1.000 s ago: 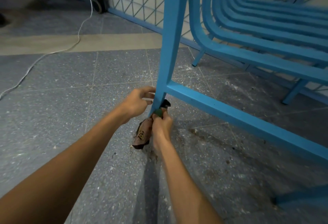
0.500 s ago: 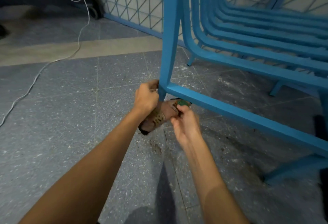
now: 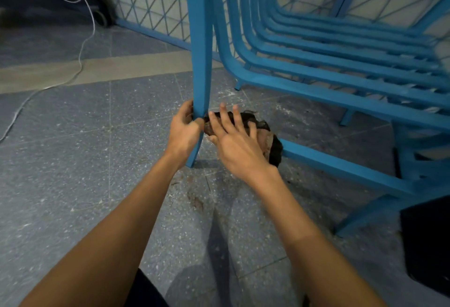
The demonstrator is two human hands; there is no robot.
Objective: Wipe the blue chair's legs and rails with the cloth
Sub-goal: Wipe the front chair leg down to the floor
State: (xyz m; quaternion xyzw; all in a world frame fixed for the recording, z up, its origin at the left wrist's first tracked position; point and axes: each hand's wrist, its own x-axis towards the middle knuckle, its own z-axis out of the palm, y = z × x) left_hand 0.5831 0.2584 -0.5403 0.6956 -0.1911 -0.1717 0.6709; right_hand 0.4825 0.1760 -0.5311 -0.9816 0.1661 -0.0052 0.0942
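The blue chair's front leg point(image 3: 200, 39) stands upright in the middle of the view, its foot on the floor. A low side rail point(image 3: 341, 168) runs from it to the lower right. My left hand point(image 3: 183, 131) is wrapped around the leg at the height of the rail joint. A dark brown cloth point(image 3: 264, 136) is draped over the rail's start, right next to the leg. My right hand point(image 3: 233, 143) lies flat on the cloth with its fingers spread, pressing it onto the rail.
The chair's slatted seat frame point(image 3: 341, 68) fills the upper right. A blue lattice fence point(image 3: 151, 2) runs behind. A white cable point(image 3: 82, 46) lies across the speckled grey floor on the left. A dark object point(image 3: 428, 246) sits at the right edge.
My right hand has gone from pinching the cloth below the joint to lying flat with spread fingers on it over the rail. The cloth shifted right, onto the rail. My left hand stays on the leg.
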